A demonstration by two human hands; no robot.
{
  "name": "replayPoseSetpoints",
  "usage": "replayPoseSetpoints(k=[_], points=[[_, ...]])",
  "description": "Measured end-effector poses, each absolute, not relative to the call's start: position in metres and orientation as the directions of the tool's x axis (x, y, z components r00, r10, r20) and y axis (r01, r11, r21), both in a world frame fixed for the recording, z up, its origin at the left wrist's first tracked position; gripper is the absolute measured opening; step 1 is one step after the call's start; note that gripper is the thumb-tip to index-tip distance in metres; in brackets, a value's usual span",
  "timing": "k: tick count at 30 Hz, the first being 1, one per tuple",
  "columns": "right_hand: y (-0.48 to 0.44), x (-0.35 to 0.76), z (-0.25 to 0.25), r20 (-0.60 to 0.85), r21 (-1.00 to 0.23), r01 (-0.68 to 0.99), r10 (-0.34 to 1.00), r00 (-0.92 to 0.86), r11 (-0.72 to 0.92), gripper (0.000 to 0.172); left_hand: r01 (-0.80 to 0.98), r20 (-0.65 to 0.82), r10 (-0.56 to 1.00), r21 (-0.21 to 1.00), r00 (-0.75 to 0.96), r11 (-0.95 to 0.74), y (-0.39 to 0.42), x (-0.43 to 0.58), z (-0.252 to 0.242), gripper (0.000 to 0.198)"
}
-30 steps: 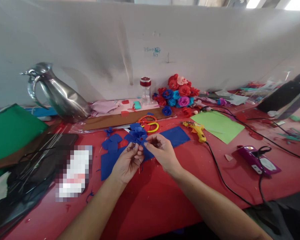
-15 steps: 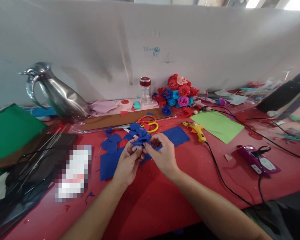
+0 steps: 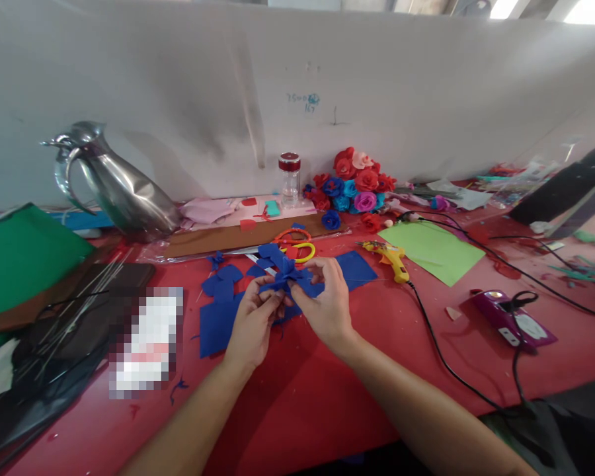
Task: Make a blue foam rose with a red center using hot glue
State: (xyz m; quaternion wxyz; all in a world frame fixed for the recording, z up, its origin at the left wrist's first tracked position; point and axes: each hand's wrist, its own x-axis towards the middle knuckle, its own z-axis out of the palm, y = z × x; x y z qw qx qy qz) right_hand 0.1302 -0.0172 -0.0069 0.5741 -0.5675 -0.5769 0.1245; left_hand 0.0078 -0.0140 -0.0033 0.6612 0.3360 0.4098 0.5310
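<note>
Between my two hands is a blue felt flower (image 3: 286, 274) with several petals standing up and out. My left hand (image 3: 255, 317) is closed, thumb and fingers pinching its base from the left. From the right, my right hand (image 3: 324, 301) pinches a lower petal with the thumb; its other fingers are curled behind. Blue felt sheets (image 3: 215, 330) lie under and beside the hands. Cut blue petals (image 3: 223, 283) rest to the left, near a small blue piece on a stick (image 3: 216, 260). Scissors with orange and yellow handles (image 3: 305, 252) lie just beyond the flower.
A yellow glue gun (image 3: 387, 258) lies to the right, its black cord running toward a purple power strip (image 3: 513, 320). A green sheet (image 3: 434, 251) is behind it. At the back stand a metal jug (image 3: 123, 188), a glass jar (image 3: 290, 182) and a bunch of felt roses (image 3: 359, 182).
The blue flower has tipped slightly, and its petals sit at a different angle. My right fingers have lifted a little around it. Both hands keep hold; the view has barely shifted.
</note>
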Motion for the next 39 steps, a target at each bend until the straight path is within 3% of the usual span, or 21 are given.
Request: replayPoseSetpoints(k=[4, 7, 11, 15, 23, 29, 35, 39], points=[[-0.016, 0.129, -0.008, 0.441, -0.856, 0.442, 0.825, 0.355, 0.268, 0.028, -0.44, -0.193, 0.977, 0.873, 0.088, 0.212, -0.013, 0.006, -0.003, 0.033], [-0.015, 0.128, -0.007, 0.271, -0.955, 0.225, 0.883, 0.382, 0.195, 0.026, -0.483, -0.214, 0.974, 0.847, 0.072, 0.222, -0.012, 0.005, -0.002, 0.032], [-0.015, 0.125, -0.005, -0.029, -0.978, -0.208, 0.984, 0.175, 0.009, 0.026, -0.593, -0.285, 0.953, 0.753, 0.098, 0.286, -0.009, 0.004, 0.001, 0.028], [-0.017, 0.122, -0.001, -0.068, -0.927, -0.371, 0.998, 0.001, -0.063, 0.022, -0.64, -0.367, 0.906, 0.648, 0.213, 0.413, -0.007, 0.001, 0.005, 0.012], [-0.016, 0.123, -0.002, -0.177, -0.841, -0.512, 0.983, -0.05, -0.177, 0.022, -0.619, -0.345, 0.843, 0.573, 0.413, 0.537, -0.008, -0.006, 0.005, 0.022], [-0.016, 0.124, -0.002, -0.134, -0.834, -0.529, 0.988, -0.079, -0.156, 0.02, -0.629, -0.314, 0.819, 0.528, 0.48, 0.571, -0.008, -0.009, 0.004, 0.023], [-0.014, 0.123, -0.008, -0.122, -0.836, -0.533, 0.991, -0.049, -0.129, 0.022, -0.583, -0.276, 0.802, 0.568, 0.529, 0.581, -0.009, -0.009, 0.004, 0.019], [-0.013, 0.122, -0.009, -0.135, -0.843, -0.527, 0.991, 0.004, -0.113, 0.02, -0.577, -0.247, 0.879, 0.676, 0.407, 0.458, -0.01, -0.004, 0.004, 0.013]])
